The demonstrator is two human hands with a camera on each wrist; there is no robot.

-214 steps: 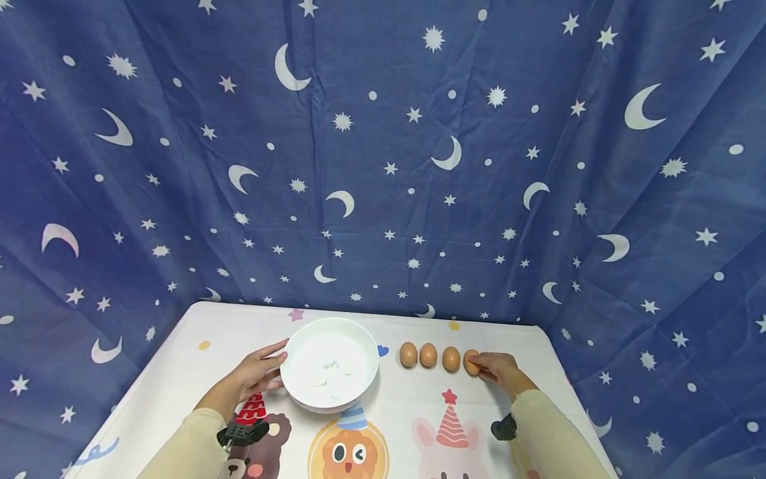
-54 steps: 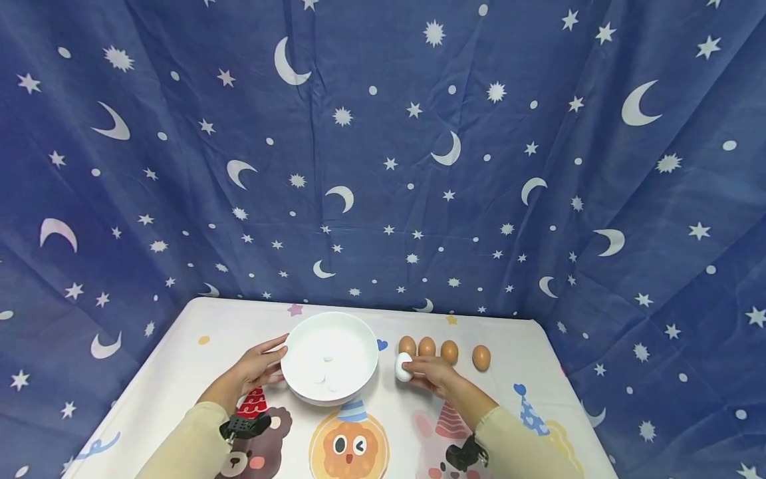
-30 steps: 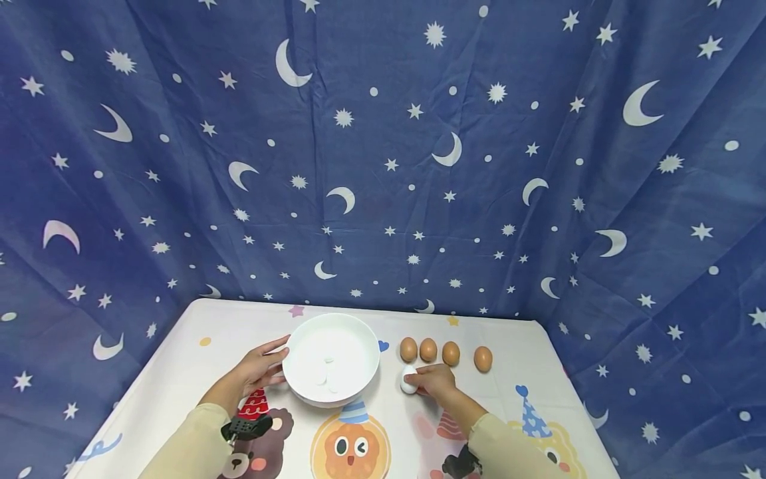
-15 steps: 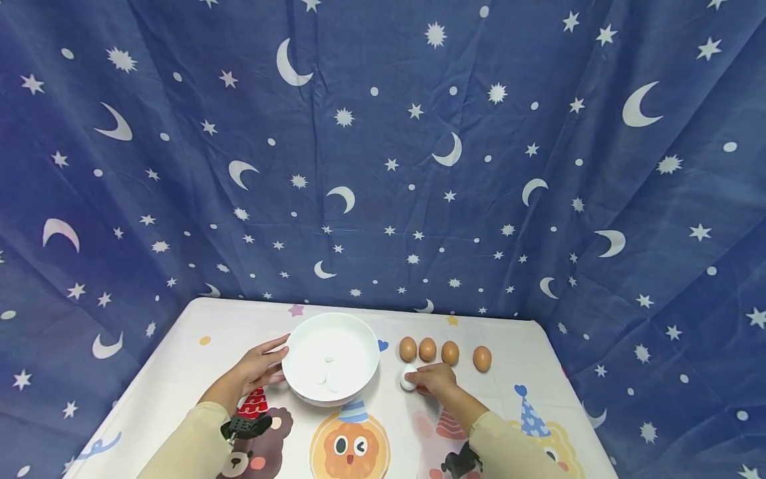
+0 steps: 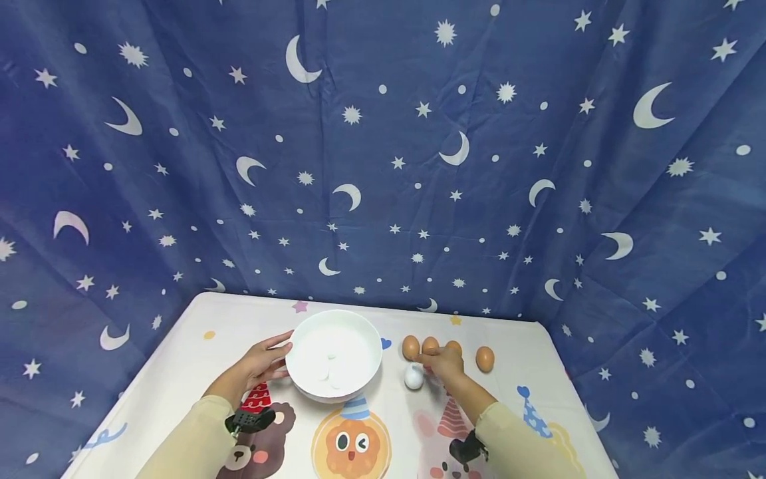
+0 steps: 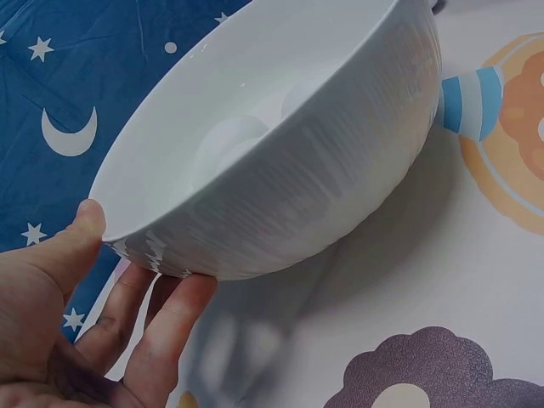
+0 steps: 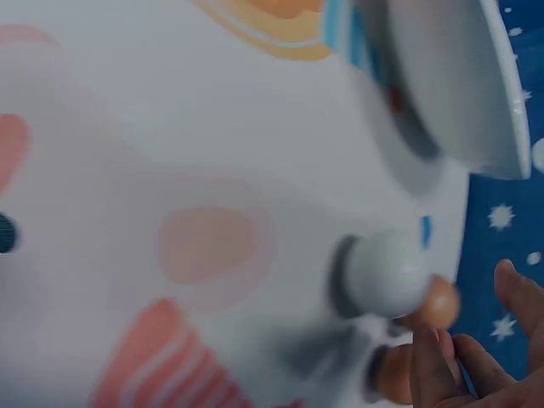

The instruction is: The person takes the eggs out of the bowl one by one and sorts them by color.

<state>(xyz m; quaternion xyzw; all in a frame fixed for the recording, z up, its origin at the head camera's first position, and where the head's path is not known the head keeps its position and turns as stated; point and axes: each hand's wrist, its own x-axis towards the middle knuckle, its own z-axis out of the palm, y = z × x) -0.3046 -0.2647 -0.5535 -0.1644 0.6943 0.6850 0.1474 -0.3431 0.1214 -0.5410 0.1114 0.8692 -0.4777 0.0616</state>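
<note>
My left hand [image 5: 266, 359] holds the white bowl [image 5: 302, 382] by its left side, thumb at the rim and fingers against the outer wall in the left wrist view. Inside the bowl lie white eggs [image 6: 234, 140], pale against the pale bottom. One white egg [image 5: 413, 377] rests on the table just right of the bowl, apart from any finger. My right hand [image 5: 445, 364] hovers beside it with nothing in its grasp, thumb and fingers spread in the right wrist view. Behind it is a row of brown eggs [image 5: 410, 348], partly covered by the hand.
A single brown egg [image 5: 485, 359] stands at the row's right end, slightly apart. The white tablecloth [image 5: 239, 313] bears printed cartoon animals. A blue curtain [image 5: 383, 199] with moons and stars rises right behind the table's far edge.
My right hand placed the rightmost brown egg, later held a white egg before the row, and has now released it, moving slightly up and right. The left hand stays at the bowl.
</note>
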